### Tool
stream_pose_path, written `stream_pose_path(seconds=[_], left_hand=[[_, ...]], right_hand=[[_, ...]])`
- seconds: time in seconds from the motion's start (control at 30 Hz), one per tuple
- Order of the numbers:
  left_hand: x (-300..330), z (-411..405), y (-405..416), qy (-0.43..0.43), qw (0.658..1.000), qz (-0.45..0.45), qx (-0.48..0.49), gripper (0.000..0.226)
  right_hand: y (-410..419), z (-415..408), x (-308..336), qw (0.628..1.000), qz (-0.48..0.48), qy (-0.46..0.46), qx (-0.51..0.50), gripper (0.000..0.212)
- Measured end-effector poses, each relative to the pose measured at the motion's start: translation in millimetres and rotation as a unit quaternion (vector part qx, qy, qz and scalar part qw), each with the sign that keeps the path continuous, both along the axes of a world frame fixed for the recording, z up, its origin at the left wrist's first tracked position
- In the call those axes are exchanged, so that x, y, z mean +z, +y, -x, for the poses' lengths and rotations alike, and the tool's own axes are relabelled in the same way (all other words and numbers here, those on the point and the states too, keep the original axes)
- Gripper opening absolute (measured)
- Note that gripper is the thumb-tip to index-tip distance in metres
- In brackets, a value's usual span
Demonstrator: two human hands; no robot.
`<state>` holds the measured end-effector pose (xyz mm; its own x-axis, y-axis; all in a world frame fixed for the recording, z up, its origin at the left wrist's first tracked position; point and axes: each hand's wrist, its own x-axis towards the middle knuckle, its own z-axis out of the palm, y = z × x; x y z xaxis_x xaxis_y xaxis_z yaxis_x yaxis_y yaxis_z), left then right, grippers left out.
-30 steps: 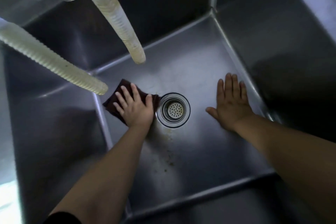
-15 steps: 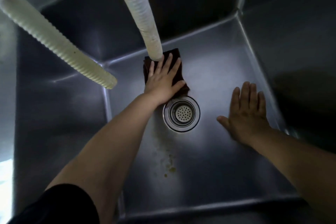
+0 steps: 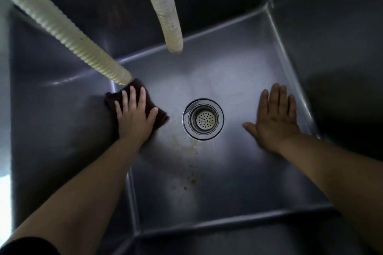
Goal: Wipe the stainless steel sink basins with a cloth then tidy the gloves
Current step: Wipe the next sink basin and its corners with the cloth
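Basin [image 3: 238,182]: drain [image 3: 203,119] at centre; brown stains [image 3: 191,180] just in front.
Left hand [image 3: 134,118]: fingers flat, pressing cloth [image 3: 159,116] on floor by left wall.
Right hand [image 3: 273,120]: flat, fingers straight, on floor.

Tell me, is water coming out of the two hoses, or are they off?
Off, it seems: no stream leaves either hose, and the sink floor shows no running water.

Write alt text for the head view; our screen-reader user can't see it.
A person's left hand presses a dark brown cloth flat on the floor of a stainless steel sink, left of the round drain strainer. The right hand rests open on the floor at the right. Two ribbed pale hoses hang overhead; brownish stains remain below the drain.
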<state>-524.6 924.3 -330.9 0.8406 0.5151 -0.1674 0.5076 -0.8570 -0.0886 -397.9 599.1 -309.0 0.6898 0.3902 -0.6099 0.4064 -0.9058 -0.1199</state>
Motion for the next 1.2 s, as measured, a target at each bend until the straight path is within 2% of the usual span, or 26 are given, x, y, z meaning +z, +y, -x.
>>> stream_pose_path(seconds=[0.17,0.33,0.47,0.67,0.77,0.9,1.0,1.1,1.2], left_hand=[[11,64,-70,0.062,0.997,0.03,0.022,0.073],[20,93,-130,0.123,0.989,0.057,-0.064,0.08],[13,57,-125,0.1,0.989,0.056,-0.099,0.083],[-2,-36,-106,0.035,0.994,0.03,-0.1,0.086],[-8,-44,-103,0.024,0.995,0.026,-0.097,0.088],[-7,-19,-111,0.025,0.995,0.028,-0.097,0.086],[-2,29,-123,0.035,0.994,0.041,-0.092,0.082],[5,86,-129,0.067,0.988,0.065,-0.123,0.083],[9,100,-115,0.099,0.983,0.06,-0.143,0.084]], right_hand=[[-1,-1,1,1.0,0.0,-0.001,-0.002,0.096],[-1,-3,7,1.0,0.0,0.01,-0.008,0.097],[-1,-2,4,1.0,-0.004,0.0,-0.006,0.097],[-1,-1,-2,1.0,-0.005,-0.014,-0.008,0.096],[-1,1,-5,1.0,0.004,-0.022,0.0,0.097],[0,2,-6,1.0,0.017,-0.025,0.009,0.097],[1,1,-5,1.0,0.018,-0.022,0.01,0.098],[1,2,-6,0.999,0.013,-0.031,0.01,0.099],[2,2,-7,0.999,0.01,-0.033,0.008,0.1]])
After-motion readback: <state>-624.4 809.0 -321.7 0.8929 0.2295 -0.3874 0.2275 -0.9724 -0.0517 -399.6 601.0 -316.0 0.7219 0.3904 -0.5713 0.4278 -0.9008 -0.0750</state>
